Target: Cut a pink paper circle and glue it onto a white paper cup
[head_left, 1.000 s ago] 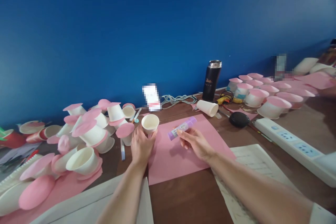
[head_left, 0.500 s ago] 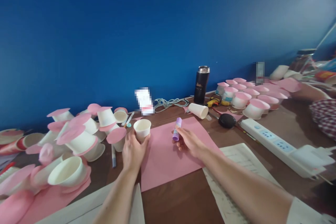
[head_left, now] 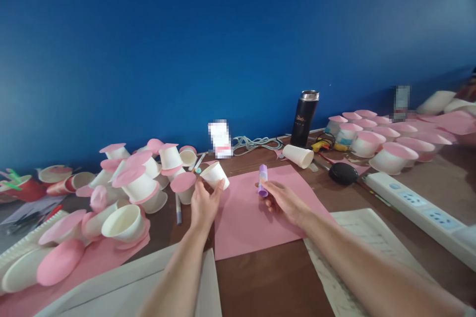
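In my left hand (head_left: 205,203) is a small white paper cup (head_left: 214,176), tilted with its mouth toward the upper left. The fingers close round its lower part, at the left edge of a pink paper sheet (head_left: 260,228). My right hand (head_left: 284,200) grips a purple glue stick (head_left: 263,181) between thumb and fingers, above the same sheet. The cup and the glue stick are apart. Part of the sheet is hidden under my right forearm.
On the left lie several white cups with pink paper (head_left: 136,183). Similar cups (head_left: 394,158) stand in rows at the right. A black flask (head_left: 305,119), a lying cup stack (head_left: 297,156), a black rounded object (head_left: 342,173) and a power strip (head_left: 420,208) stand around the sheet.
The paper cup has gone from upright to tilted in my left hand. My right hand still holds the glue stick, now more upright. The whole view has shifted left.
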The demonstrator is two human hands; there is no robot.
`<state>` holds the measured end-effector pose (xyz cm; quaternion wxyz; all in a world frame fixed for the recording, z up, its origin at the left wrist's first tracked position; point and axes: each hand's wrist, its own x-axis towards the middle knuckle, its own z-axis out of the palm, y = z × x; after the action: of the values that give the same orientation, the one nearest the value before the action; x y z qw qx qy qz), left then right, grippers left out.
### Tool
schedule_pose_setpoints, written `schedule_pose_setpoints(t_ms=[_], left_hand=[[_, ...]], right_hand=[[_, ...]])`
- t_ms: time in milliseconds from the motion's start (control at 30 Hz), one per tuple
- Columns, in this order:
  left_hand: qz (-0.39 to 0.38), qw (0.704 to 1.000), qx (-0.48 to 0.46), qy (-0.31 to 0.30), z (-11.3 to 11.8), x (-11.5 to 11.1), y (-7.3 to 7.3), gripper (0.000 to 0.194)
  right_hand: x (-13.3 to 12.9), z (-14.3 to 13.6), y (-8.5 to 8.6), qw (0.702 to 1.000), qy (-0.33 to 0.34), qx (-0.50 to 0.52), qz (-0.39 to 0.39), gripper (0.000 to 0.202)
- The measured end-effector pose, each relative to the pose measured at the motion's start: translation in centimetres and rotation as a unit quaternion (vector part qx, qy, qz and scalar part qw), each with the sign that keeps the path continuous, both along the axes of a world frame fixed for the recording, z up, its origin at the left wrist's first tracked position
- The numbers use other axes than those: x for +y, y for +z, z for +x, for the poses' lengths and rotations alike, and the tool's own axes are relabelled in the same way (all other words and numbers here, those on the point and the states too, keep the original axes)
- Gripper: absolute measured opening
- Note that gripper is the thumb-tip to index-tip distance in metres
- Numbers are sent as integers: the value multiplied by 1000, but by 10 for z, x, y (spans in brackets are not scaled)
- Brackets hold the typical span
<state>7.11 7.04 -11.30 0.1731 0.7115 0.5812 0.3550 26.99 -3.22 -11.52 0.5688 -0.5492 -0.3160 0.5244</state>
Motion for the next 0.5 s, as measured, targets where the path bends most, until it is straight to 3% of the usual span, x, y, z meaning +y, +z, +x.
schedule_pose_setpoints(t_ms=[200, 500], left_hand=[[23, 999, -7, -34, 1, -2, -2, 59], [33, 999, -5, -38, 2, -3, -4, 52]], right_hand=[[-4, -2, 10, 997, 27, -68, -10, 45], [-1, 0, 6, 997, 31, -70, -32, 43]])
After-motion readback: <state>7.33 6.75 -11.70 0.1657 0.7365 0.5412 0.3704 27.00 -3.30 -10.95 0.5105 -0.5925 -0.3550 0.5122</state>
